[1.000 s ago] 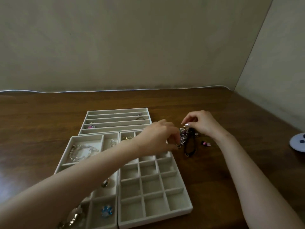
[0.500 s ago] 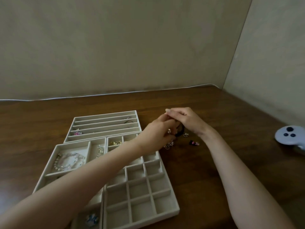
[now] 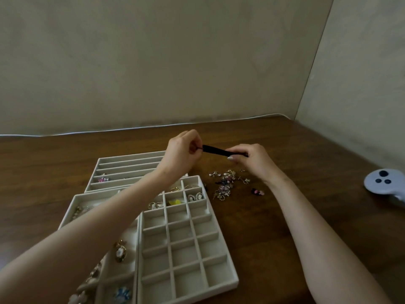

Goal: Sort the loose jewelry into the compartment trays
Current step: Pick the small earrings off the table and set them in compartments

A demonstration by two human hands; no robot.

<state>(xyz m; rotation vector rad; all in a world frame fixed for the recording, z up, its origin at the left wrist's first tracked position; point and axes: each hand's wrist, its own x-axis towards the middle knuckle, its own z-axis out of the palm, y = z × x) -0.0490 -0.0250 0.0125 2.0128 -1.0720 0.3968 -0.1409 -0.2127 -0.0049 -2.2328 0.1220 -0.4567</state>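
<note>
A black band [image 3: 220,151] is held stretched above the wooden table [image 3: 285,216], its left end pinched by the left hand [image 3: 183,153] over the slotted tray [image 3: 129,170]. Its right end is gripped by the right hand [image 3: 254,160], with the loose jewelry pile [image 3: 226,183] lying just below, beside the grid tray [image 3: 186,249].

1. The left hand [image 3: 183,150] and right hand [image 3: 252,160] pinch opposite ends of a black band [image 3: 215,150], stretched taut above the wooden table [image 3: 274,227].
2. A heap of loose jewelry [image 3: 226,184] lies beneath, beside the grid tray [image 3: 186,244].
3. A slotted tray [image 3: 129,170] sits behind.
4. A white controller [image 3: 383,181] rests far right.
</note>
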